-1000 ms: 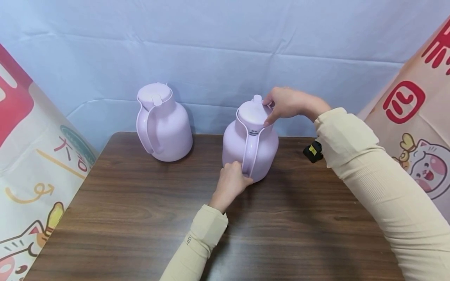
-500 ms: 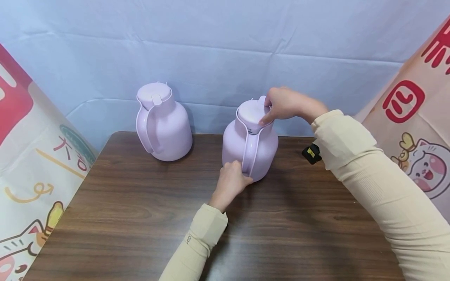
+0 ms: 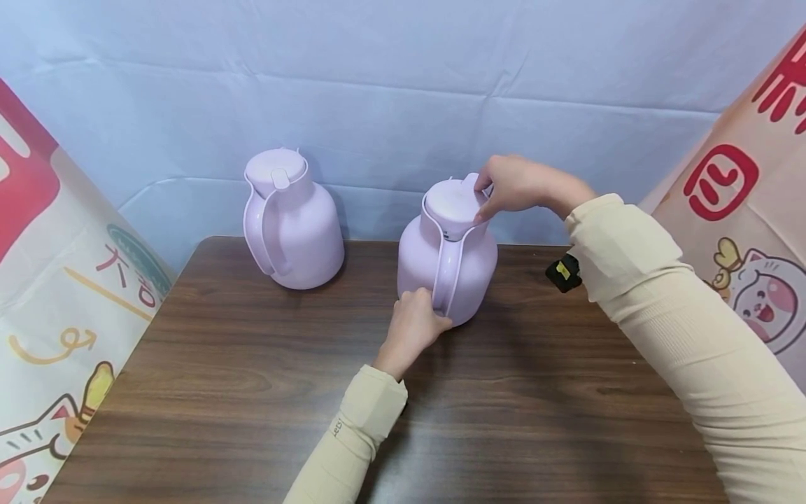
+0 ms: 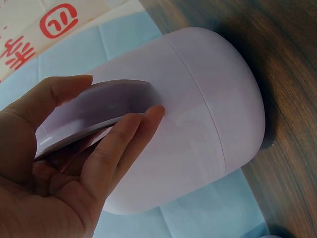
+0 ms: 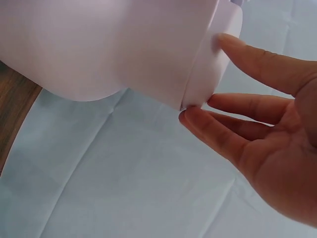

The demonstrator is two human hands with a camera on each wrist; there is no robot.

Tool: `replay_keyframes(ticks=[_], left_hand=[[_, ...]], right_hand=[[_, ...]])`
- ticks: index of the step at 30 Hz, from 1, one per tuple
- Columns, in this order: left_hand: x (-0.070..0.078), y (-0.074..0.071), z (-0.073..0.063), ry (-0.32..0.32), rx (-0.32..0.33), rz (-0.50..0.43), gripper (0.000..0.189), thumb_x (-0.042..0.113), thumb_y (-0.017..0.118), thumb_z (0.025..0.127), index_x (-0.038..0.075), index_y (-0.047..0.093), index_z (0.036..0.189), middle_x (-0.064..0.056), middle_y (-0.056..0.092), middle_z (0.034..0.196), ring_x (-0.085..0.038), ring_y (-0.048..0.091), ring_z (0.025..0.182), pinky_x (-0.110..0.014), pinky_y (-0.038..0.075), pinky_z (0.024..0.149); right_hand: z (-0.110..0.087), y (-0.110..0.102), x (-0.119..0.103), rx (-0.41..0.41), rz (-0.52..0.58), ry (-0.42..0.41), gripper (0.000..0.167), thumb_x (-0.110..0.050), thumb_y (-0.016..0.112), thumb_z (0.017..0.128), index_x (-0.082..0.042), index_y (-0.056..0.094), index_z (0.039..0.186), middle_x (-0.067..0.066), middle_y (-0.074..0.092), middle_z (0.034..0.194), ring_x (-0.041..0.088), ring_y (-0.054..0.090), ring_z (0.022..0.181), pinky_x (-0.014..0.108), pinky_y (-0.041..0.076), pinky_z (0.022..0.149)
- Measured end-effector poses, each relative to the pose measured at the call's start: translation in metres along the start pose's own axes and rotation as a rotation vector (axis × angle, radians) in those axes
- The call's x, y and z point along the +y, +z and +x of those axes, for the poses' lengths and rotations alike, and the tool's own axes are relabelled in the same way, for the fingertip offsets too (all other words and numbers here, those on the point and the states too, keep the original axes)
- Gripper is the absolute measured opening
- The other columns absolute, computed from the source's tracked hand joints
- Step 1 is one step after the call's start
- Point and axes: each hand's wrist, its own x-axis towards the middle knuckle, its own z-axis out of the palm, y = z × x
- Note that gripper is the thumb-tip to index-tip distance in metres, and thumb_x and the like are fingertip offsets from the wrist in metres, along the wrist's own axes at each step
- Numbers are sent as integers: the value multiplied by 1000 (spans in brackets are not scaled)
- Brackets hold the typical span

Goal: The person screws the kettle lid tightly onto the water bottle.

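Observation:
A lilac thermos jug stands upright near the table's back edge, right of centre. My left hand holds the low end of its handle, thumb on one side and fingers on the other in the left wrist view. Up at the top, my right hand pinches the rim of the round lid between thumb and fingertips. The right wrist view shows the thumb and fingers on the lid's edge. A small raised tab on the lid sits by the right fingers, at the far right side.
Another lilac thermos jug, its lid on, stands to the left on the brown wooden table. A pale blue cloth hangs close behind. Printed cartoon panels flank both sides. A black block with a yellow label shows beneath the right sleeve.
The lid has turned slightly clockwise, its tab shifting right, with the right hand on it. The right fingers have slid left and then back along the rim. Left hand and jug stay still.

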Motion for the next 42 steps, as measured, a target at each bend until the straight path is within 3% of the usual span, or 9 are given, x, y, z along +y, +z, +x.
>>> replay_keyframes(ticks=[5,13,17,24,30,38,42], left_hand=[[0,0,1,-17,-11,-11,24,17,75,67,6,57,56,-3,52,54,-22,51,53,-34,45,58],[-1,-1,1,-19,-12,-9,23,16,75,67,5,58,58,-3,52,54,-21,50,53,-33,45,56],[-1,-1,0,-19,-10,-13,22,16,75,67,4,59,59,-3,53,54,-22,51,53,-33,45,57],[0,-1,0,-19,-8,-14,22,16,75,67,5,58,59,-3,53,54,-22,51,53,-34,45,58],[-1,-1,0,-31,-3,-17,22,16,76,67,5,58,59,-4,54,55,-24,52,54,-35,45,58],[0,0,1,-13,17,-6,23,18,77,66,5,59,61,-6,57,58,-28,58,59,-38,46,62],[0,0,1,-5,22,-6,23,17,77,65,6,58,59,-5,56,56,-26,57,58,-37,46,62]], right_hand=[[1,2,-2,27,-32,-2,33,-22,75,72,-7,48,59,0,36,58,17,35,61,29,29,55],[2,9,-9,62,-25,90,42,-29,76,72,-9,43,55,-2,33,52,14,32,55,26,29,50],[2,9,-9,69,-24,89,44,-29,75,72,-10,41,53,-3,30,51,13,31,54,26,28,49],[-2,4,0,65,-24,22,26,-22,75,73,-4,58,65,2,47,62,19,41,65,30,33,58],[-2,2,2,56,-48,-5,22,-21,74,74,-4,61,68,2,51,63,20,43,66,31,35,59],[-1,-1,-5,48,11,103,23,-17,76,71,2,66,81,7,62,75,24,50,73,34,40,64],[-1,-1,-8,46,16,147,22,-16,76,69,2,66,78,6,61,71,23,48,71,33,39,62]])
